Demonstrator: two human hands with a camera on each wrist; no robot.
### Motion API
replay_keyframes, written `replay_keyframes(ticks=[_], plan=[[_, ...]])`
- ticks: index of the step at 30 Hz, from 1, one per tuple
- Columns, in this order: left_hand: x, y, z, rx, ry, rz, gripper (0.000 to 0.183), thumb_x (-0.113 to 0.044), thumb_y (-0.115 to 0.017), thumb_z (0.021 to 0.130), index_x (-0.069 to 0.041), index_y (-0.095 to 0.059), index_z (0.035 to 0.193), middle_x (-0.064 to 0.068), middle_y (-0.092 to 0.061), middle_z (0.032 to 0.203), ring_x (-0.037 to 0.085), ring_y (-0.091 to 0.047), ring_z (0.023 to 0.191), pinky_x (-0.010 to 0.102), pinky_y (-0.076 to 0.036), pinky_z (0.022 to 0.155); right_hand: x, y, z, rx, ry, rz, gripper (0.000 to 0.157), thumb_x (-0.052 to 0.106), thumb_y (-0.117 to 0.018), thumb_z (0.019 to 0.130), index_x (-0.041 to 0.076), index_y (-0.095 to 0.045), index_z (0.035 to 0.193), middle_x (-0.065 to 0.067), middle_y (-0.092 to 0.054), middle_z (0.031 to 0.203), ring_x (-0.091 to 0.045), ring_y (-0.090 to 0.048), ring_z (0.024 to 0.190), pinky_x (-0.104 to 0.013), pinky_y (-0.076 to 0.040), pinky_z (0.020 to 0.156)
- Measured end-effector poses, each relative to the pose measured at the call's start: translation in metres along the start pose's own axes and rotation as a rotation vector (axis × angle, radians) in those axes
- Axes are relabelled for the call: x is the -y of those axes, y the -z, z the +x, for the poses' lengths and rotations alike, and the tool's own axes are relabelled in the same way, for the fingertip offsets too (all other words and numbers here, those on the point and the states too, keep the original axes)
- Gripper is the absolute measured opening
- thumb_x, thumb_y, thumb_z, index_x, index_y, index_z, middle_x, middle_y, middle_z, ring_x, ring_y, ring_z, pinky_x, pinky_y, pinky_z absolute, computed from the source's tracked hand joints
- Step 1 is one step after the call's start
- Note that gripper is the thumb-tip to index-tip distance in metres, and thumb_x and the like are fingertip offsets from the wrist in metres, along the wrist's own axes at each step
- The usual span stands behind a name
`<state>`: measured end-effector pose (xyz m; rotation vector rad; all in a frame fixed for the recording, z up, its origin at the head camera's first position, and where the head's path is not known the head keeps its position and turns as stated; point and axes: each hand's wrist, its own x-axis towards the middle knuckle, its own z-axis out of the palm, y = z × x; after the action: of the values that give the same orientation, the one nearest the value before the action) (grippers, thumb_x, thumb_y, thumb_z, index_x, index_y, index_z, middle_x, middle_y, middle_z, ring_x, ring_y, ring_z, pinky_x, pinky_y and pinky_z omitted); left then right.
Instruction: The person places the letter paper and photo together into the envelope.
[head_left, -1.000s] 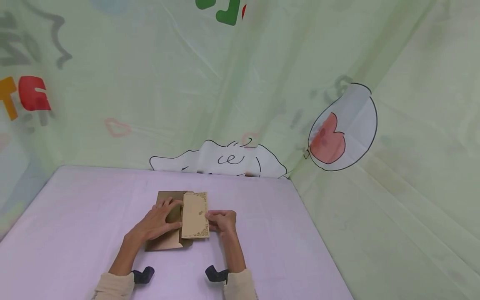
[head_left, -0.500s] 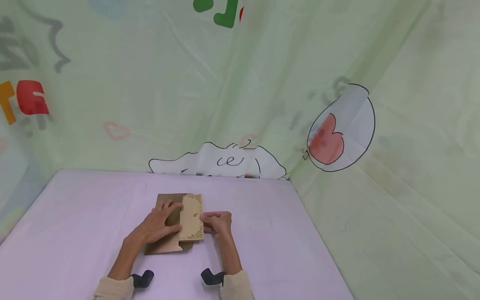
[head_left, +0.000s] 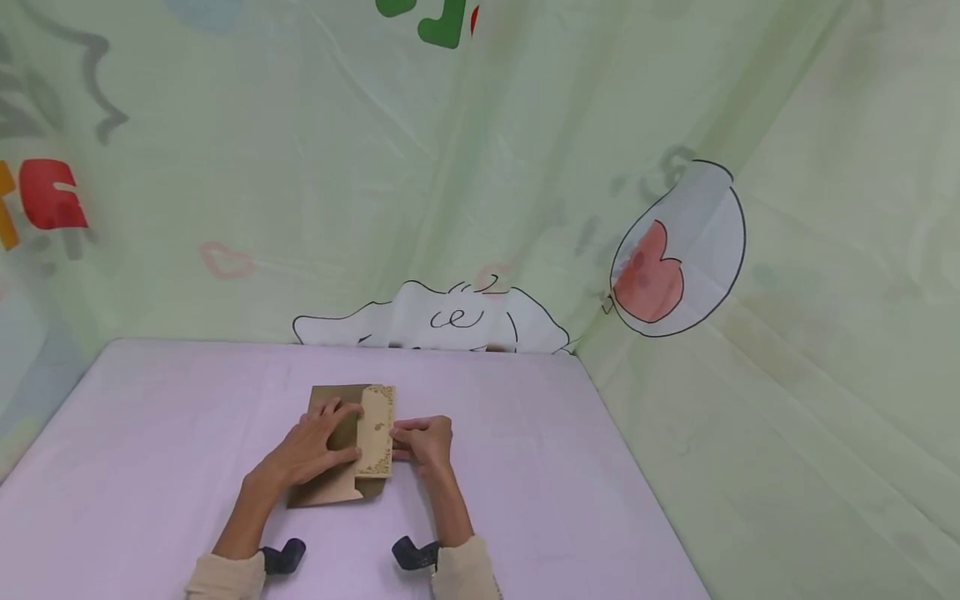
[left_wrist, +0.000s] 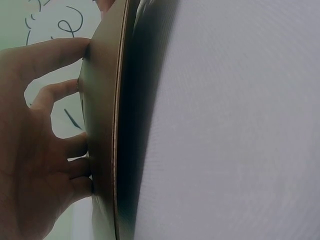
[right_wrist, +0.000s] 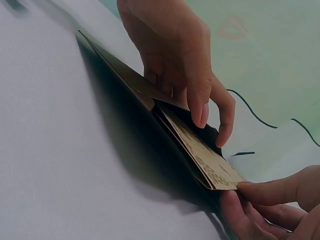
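A brown paper envelope (head_left: 327, 491) lies on the table in the head view. Out of its right side sticks a cream card (head_left: 376, 433) with gold corner ornaments, its left part hidden in the envelope. My left hand (head_left: 311, 446) is spread over the envelope, thumb and fingertips at the opening's edge. In the left wrist view, its fingers (left_wrist: 57, 52) touch the envelope's face. My right hand (head_left: 429, 442) pinches the card's right edge. The right wrist view shows that thumb (right_wrist: 270, 191) on top of the card (right_wrist: 205, 155) and fingers beneath, with the envelope tilted up there.
A pale lilac cloth covers the table (head_left: 540, 483). Behind it and along the right hangs a light green curtain (head_left: 300, 167) with printed drawings. Dark wrist mounts (head_left: 283, 557) sit at both cuffs.
My right hand has moved left with the card, and less of the card shows outside the envelope. My left hand has kept its place on the envelope. The head view has shifted slightly.
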<state>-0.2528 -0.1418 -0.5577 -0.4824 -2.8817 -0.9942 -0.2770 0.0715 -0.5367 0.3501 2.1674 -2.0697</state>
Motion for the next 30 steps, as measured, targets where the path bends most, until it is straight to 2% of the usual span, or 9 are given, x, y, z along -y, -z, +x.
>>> replay_keyframes(ticks=[7,16,23,30], plan=[[0.002,-0.002,0.002,0.0,0.014,0.003,0.064,-0.05,-0.07,0.088,-0.025,-0.05,0.143,0.028,-0.04,0.154,0.055,-0.037,0.141,0.078,-0.027,0.108,0.004,-0.007,-0.004,-0.01,0.04,-0.059,0.018,-0.009,-0.078,0.077,-0.012,-0.075,0.094,-0.024,-0.076,0.083,-0.024,-0.075,0.065,-0.037,-0.062,0.059],[0.001,-0.002,0.002,0.005,0.03,0.003,0.066,-0.052,-0.07,0.088,-0.025,-0.049,0.145,0.029,-0.037,0.156,0.055,-0.034,0.144,0.077,-0.026,0.11,0.005,-0.017,-0.007,0.029,0.088,-0.067,0.017,-0.011,-0.076,0.078,-0.016,-0.073,0.094,-0.026,-0.075,0.083,-0.035,-0.076,0.068,-0.042,-0.062,0.063],[-0.001,0.0,0.001,0.004,0.033,0.008,0.066,-0.05,-0.071,0.088,-0.025,-0.05,0.144,0.029,-0.039,0.155,0.054,-0.035,0.143,0.076,-0.028,0.11,0.002,-0.022,-0.008,0.021,0.078,-0.093,0.014,-0.011,-0.076,0.079,-0.013,-0.073,0.092,-0.022,-0.075,0.08,-0.031,-0.076,0.065,-0.04,-0.062,0.062],[0.001,0.001,0.001,0.014,0.031,0.01,0.066,-0.052,-0.069,0.088,-0.025,-0.049,0.145,0.028,-0.039,0.155,0.055,-0.037,0.142,0.079,-0.025,0.109,0.005,-0.023,-0.008,0.012,0.058,-0.132,0.015,-0.009,-0.077,0.079,-0.012,-0.074,0.093,-0.019,-0.075,0.08,-0.031,-0.077,0.068,-0.038,-0.062,0.063]])
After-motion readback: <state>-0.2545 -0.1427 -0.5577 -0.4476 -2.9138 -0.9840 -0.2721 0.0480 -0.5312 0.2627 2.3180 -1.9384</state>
